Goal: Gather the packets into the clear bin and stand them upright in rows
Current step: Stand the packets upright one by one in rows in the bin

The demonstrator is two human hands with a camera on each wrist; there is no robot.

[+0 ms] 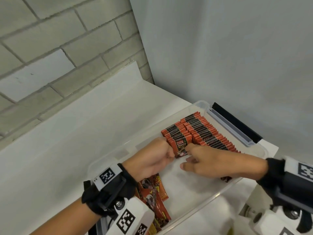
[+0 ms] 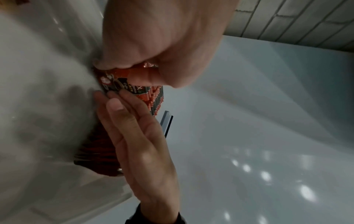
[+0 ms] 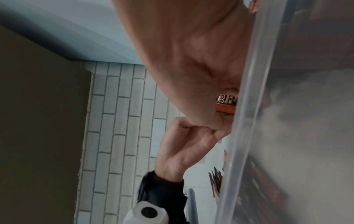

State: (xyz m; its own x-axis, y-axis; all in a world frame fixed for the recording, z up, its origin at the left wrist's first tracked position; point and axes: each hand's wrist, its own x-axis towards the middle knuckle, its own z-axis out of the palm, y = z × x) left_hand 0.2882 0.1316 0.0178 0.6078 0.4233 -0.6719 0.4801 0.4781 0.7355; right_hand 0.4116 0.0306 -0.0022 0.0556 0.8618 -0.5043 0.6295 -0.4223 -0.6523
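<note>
A clear bin [image 1: 191,187] sits on a white counter [image 1: 67,150]. Red-and-black packets stand upright in rows [image 1: 206,133] at its far right end. The front packet [image 1: 181,147] of the nearer row faces me. My left hand [image 1: 160,155] is curled at that packet's left edge; the left wrist view shows finger and thumb pinching the packet [image 2: 122,81]. My right hand [image 1: 199,160] reaches in from the right, and its straight fingers [image 2: 122,109] press the packet's face. Several loose packets [image 1: 152,192] lie flat in the bin under my left wrist.
The bin's grey lid [image 1: 225,122] with a black latch [image 1: 237,126] lies against the plain wall at the right. A brick wall [image 1: 50,56] runs behind the counter. One more packet [image 1: 226,178] shows under my right forearm.
</note>
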